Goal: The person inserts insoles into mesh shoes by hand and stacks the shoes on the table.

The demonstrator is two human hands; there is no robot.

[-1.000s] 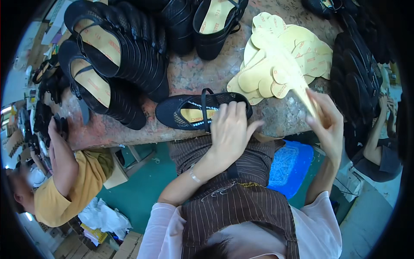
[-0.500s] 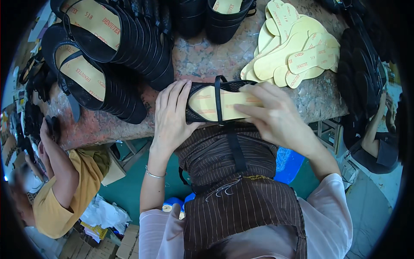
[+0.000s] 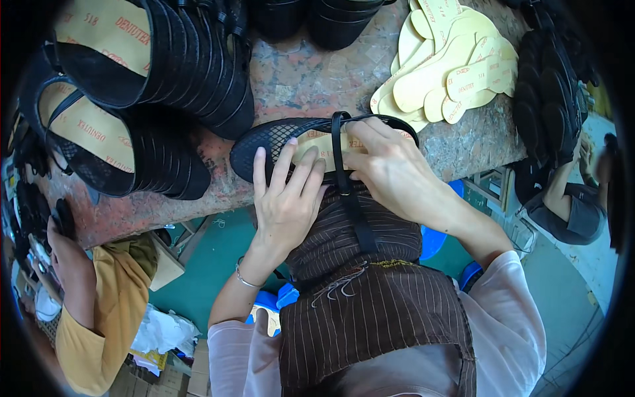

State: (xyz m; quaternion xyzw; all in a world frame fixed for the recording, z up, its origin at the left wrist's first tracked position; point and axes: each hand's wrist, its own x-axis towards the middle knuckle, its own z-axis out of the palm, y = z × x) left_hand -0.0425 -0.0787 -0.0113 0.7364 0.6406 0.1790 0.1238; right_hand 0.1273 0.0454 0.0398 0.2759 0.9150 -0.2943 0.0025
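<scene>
A black shoe (image 3: 249, 156) with a mesh upper and an ankle strap (image 3: 338, 149) lies sideways at the near edge of the worktable, toe to the left. Inside it shows a pale yellow insole (image 3: 315, 141) with red print. My left hand (image 3: 286, 202) comes over the shoe's near side, its fingers apart on the mesh and the insole; its thumb is hidden. Bent fingers of my right hand (image 3: 395, 171) reach into the shoe's heel half, right of the strap, and cover that end of the insole.
Stacked black shoes (image 3: 188, 73) with insoles stand at the left, more black shoes (image 3: 340, 23) at the back. A pile of loose yellow insoles (image 3: 433, 63) lies back right, beside black shoe parts (image 3: 546, 99). Co-workers sit left, in a yellow shirt (image 3: 109, 298), and right, in dark clothing (image 3: 575, 215).
My left hand has left the toe, now uncovered, and moved to the shoe's near side and opening. The right fingers have curled deeper into the heel half. The whole view has shifted slightly.
</scene>
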